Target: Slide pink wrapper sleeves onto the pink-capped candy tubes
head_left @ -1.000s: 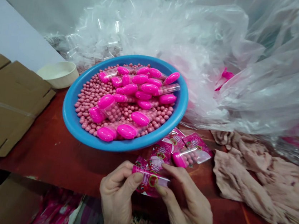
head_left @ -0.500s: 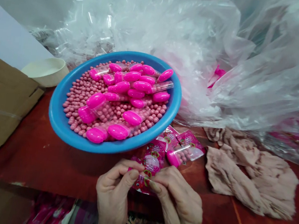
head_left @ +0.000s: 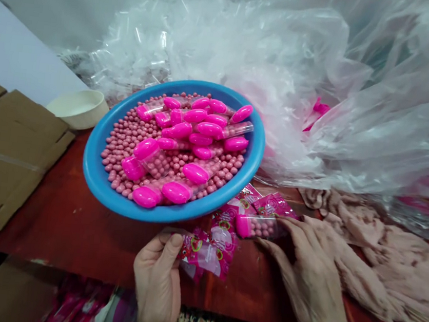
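In front of the basin, my left hand (head_left: 159, 273) pinches one end of a printed pink sachet (head_left: 206, 255) between thumb and fingers. My right hand (head_left: 312, 270) reaches to the right, its thumb and fingers closed around the clear end of a candy tube (head_left: 259, 227). This tube has a bright pink cap and pink balls inside, and it lies on the table by more pink sachets (head_left: 225, 224). Behind my hands stands a blue basin (head_left: 167, 215) of loose pink balls (head_left: 123, 143), with several pink-capped tubes (head_left: 176, 192) on top.
A beige cloth (head_left: 388, 263) lies on the red table (head_left: 105, 236) at the right. Clear plastic bags (head_left: 288, 61) pile up at the back. To the left are a cardboard box (head_left: 14, 153) and a cream bowl (head_left: 79, 109). More pink packets (head_left: 76, 303) sit below the table edge.
My right hand has let go of the sachet and moved right to the tube, taking hold of its clear end. The left hand keeps the sachet. The view has shifted slightly.
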Demonstrator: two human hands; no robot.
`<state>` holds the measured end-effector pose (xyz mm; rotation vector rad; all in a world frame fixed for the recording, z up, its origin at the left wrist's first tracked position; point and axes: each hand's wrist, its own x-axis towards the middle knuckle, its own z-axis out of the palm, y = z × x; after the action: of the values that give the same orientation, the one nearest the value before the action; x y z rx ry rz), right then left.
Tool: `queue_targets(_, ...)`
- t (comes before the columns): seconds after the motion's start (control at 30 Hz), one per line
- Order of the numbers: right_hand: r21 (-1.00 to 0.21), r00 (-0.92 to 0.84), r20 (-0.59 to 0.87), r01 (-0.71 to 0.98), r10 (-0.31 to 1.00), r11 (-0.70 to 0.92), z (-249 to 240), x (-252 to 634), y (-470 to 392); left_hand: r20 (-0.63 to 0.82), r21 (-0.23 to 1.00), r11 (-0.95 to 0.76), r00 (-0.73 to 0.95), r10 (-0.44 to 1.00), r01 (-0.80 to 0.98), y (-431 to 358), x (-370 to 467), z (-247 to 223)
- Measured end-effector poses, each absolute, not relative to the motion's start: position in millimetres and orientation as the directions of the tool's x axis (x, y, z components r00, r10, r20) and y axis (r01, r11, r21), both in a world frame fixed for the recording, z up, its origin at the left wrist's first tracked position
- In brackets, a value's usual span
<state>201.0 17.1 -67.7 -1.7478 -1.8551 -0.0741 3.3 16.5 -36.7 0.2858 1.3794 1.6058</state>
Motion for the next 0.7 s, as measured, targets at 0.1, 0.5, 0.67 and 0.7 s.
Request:
queue_targets(0.1, -0.368, 0.080, 0.467, 0.923, 0.881, 0.112, -64, 193, 17, -0.376, 0.864, 0.092, -0.513, 0.771, -0.494, 15, 3, -38)
queue_targets(0.5, -0.482, 0.169, 0.415, 0.874, 0.894, 0.059, -63, 187, 13, -0.375, 0.840, 0.091, -0.450, 0.811, -0.535, 17, 6, -35)
queue_targets(0.67, -0.506, 0.164, 0.437, 0.858, 0.884, 0.091, -62, 183, 10, -0.381, 0.850, 0.089, -0.491, 0.783, -0.519, 17, 5, -39)
queue_targets(0.7, -0.477, 0.134, 0.477, 0.869, 0.869, 0.128, -61, 182, 10, -0.384, 0.849, 0.087, -0.496, 0.779, -0.521, 17, 5, -39)
